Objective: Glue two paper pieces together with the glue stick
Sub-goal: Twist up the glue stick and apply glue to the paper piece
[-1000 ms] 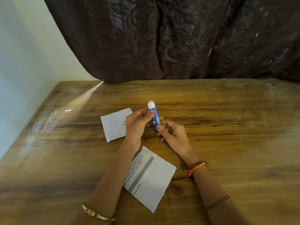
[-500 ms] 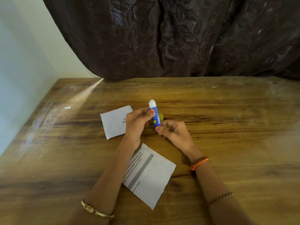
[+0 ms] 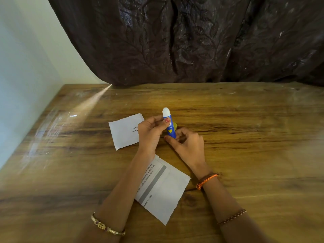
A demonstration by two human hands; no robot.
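Both-hand grip on upright glue stick (image 3: 169,126): left hand (image 3: 152,133), right hand (image 3: 188,146).

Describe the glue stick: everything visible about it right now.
The glue stick is a small blue tube, plastic by its look, with a yellow heart on its label and a white glue tip showing at the top, so it is uncapped. It stands nearly upright, tip leaning slightly left, above the wooden table. The left hand grips its upper body, thumb across the label; the right hand pinches its base. A bit of yellow shows just behind it; what that is cannot be told.
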